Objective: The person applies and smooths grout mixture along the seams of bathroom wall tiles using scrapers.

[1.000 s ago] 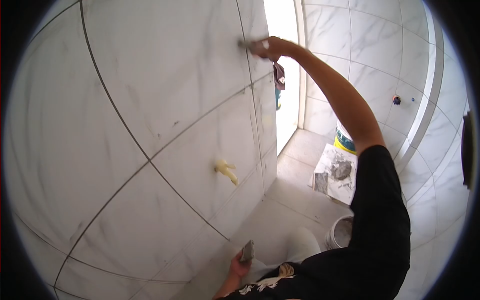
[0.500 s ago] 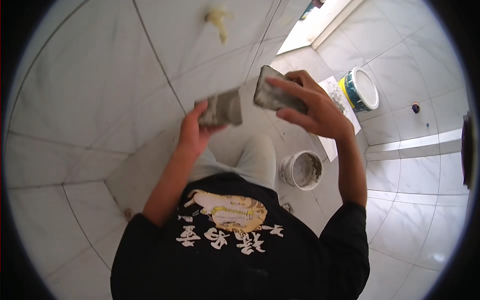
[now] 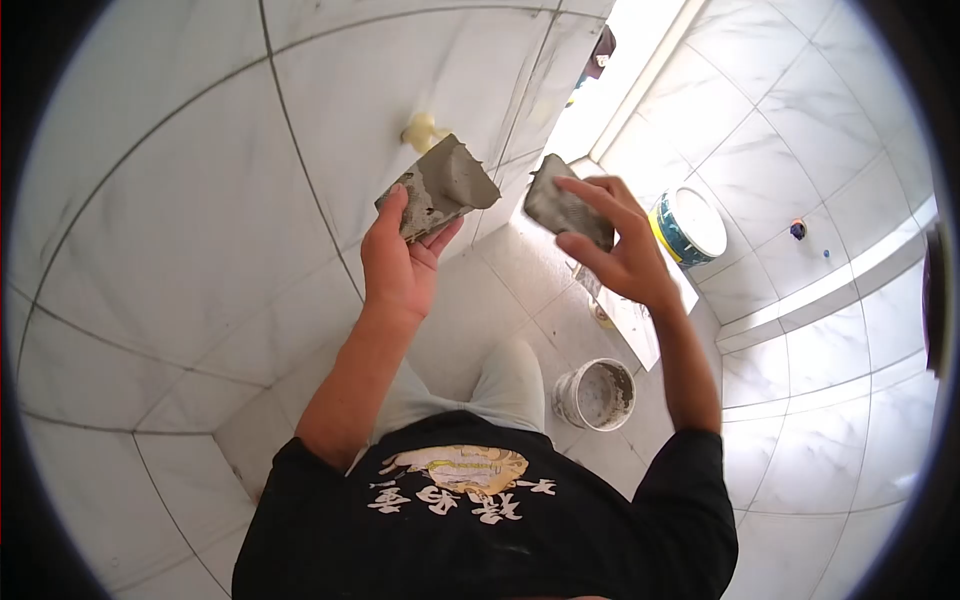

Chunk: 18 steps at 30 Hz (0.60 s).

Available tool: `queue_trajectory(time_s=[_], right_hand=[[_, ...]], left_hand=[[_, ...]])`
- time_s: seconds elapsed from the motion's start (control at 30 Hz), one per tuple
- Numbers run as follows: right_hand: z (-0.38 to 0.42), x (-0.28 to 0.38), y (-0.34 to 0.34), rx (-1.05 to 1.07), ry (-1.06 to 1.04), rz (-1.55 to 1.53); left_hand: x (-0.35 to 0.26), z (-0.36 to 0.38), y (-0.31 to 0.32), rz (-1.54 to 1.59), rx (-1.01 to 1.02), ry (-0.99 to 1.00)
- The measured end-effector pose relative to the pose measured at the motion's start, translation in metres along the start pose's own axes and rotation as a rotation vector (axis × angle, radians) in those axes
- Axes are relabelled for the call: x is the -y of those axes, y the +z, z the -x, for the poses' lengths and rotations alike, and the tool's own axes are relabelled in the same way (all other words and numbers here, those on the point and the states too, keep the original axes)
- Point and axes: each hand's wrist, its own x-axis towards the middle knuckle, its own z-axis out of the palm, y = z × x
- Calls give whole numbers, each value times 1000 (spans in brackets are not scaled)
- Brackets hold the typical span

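My left hand point(image 3: 402, 262) grips a flat grey block point(image 3: 437, 190) by its lower edge, thumb on the face and fingers behind. Wet grey mortar lies on that block, thickest toward its right side. Just to the right, my right hand point(image 3: 622, 240) is closed on a second grey block point(image 3: 568, 203), with fingers over its face and thumb along the lower side. The two blocks are apart, both held in front of the tiled wall point(image 3: 370, 90). A pale yellow fitting point(image 3: 422, 131) on the wall shows behind the left block.
A mortar-smeared bucket point(image 3: 597, 394) stands on the floor near my knees. Beyond my right hand are a green and yellow bucket with a white top point(image 3: 690, 224) and a white board point(image 3: 632, 330). A bright doorway opens at the top.
My left hand has raised its block and tilted it, and the mortar on it shows more clearly. My right hand has shifted slightly with its block. The camera view has tilted upward.
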Motion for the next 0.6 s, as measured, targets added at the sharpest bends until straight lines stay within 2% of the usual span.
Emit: queue_trajectory(time_s=[0.03,0.07,0.1,0.17,0.23,0.27,0.33,0.37,0.43,0.47,0.53,0.6], right_hand=[[2,-9,4,-43,161,-333],[4,-16,24,-152,176,-835],[6,-9,33,-137,251,-1164],[12,0,48,-62,418,-1547],[14,9,66,39,418,-1873],[12,13,71,30,410,-1877],[14,21,77,79,397,-2118],[15,24,78,66,395,-2132],[16,26,77,88,391,-2225],[16,27,76,80,381,-2231],[18,27,73,92,299,-2254],[22,26,68,78,244,-2294]], left_hand=[[-2,-5,10,57,-15,-4],[-4,-8,19,57,12,-5],[-3,-11,22,95,40,7],[-3,-16,28,121,75,12],[-3,-22,32,138,108,80],[-3,-24,34,130,115,77],[-2,-26,37,115,339,84],[-1,-31,34,101,337,74],[3,-45,24,46,514,-24],[5,-50,21,37,520,-28],[7,-55,21,34,712,-31],[12,-52,26,48,718,-1]])
